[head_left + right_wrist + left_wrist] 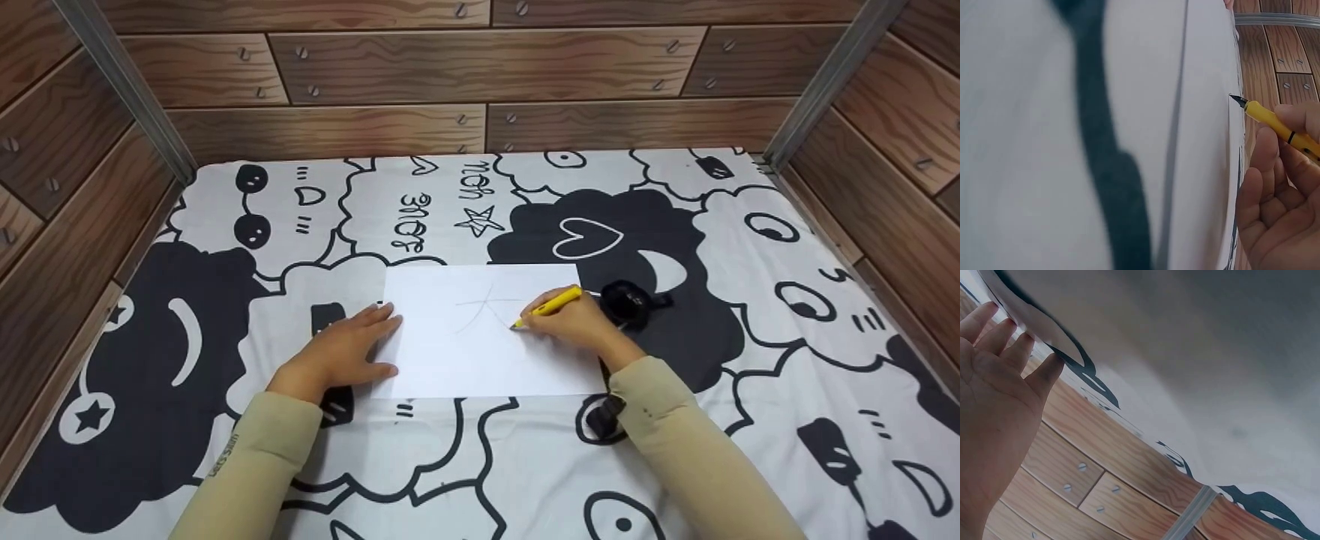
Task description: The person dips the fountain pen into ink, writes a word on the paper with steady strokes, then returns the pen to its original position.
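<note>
A white sheet of paper (435, 367) lies on the patterned cloth, with thin pen strokes (486, 301) on it: a near-level line and slanting ones that meet it. My right hand (566, 326) pinches a yellow fountain pen (556, 301) between thumb and fingers, its dark nib right at the end of a slanting stroke. In the right wrist view the pen (1266, 117) points its nib at the paper, with the lower fingers bent beneath. My left hand (337, 352) rests at the sheet's left edge, fingers extended and thumb apart. In the left wrist view, the palm of that hand (999, 394) shows.
The black-and-white cartoon cloth (420, 465) covers the surface around the paper. Wood-patterned panels (480, 67) stand at the back and sides, with grey metal posts (124, 90) at the corners. A black object (628, 304) shows beside the right wrist.
</note>
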A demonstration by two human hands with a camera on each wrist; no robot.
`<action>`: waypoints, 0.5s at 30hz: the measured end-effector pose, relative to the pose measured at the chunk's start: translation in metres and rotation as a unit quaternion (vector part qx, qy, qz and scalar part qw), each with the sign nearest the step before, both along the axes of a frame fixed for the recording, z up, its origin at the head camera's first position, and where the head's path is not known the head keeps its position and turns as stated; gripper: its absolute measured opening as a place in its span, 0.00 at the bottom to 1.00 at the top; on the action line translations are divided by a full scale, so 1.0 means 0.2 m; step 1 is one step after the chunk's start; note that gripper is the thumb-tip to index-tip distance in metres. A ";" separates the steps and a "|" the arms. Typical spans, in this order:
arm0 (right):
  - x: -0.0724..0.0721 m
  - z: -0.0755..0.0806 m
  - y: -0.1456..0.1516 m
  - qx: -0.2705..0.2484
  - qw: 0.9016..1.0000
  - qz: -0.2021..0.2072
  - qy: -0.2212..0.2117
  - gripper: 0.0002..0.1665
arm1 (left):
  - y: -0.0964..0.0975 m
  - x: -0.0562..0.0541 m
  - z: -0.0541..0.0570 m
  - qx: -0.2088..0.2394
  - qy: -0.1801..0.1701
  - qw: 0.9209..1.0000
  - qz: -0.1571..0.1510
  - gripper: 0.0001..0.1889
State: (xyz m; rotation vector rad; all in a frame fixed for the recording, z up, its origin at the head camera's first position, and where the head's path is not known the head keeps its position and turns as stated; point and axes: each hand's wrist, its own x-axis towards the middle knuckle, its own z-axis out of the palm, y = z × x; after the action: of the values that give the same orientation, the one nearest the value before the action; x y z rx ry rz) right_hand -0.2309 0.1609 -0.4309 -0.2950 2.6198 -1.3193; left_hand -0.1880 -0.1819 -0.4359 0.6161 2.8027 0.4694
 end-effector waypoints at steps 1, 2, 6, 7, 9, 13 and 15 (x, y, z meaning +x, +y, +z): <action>0.00 0.00 0.00 0.004 1.000 0.001 0.000 0.05 | 0.00 0.00 0.00 -0.001 -0.001 1.000 0.001 0.39; 0.00 0.00 0.00 0.006 1.000 0.001 -0.002 0.06 | 0.00 0.00 0.00 -0.002 -0.001 1.000 0.001 0.39; 0.01 0.00 0.01 0.017 1.000 -0.003 -0.009 0.06 | 0.00 0.00 0.00 -0.004 -0.004 1.000 0.005 0.39; 0.01 0.00 0.01 0.018 1.000 -0.004 -0.010 0.06 | 0.00 0.00 0.00 -0.005 -0.005 1.000 0.005 0.39; 0.01 0.00 0.02 0.018 1.000 -0.004 -0.011 0.06 | 0.00 0.00 0.00 -0.005 -0.006 1.000 0.006 0.39; 0.01 0.00 0.03 0.018 1.000 -0.004 -0.009 0.06 | 0.00 0.00 0.00 -0.005 -0.008 1.000 0.008 0.39; 0.01 0.00 0.03 0.014 1.000 -0.003 -0.009 0.06 | 0.00 0.00 0.00 -0.001 -0.003 1.000 0.003 0.39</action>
State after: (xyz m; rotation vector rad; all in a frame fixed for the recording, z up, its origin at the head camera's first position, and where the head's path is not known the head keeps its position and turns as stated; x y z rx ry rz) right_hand -0.2291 0.1671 -0.4305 -0.2700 2.6232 -1.2811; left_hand -0.1876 -0.1827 -0.4358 0.6061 2.7991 0.4680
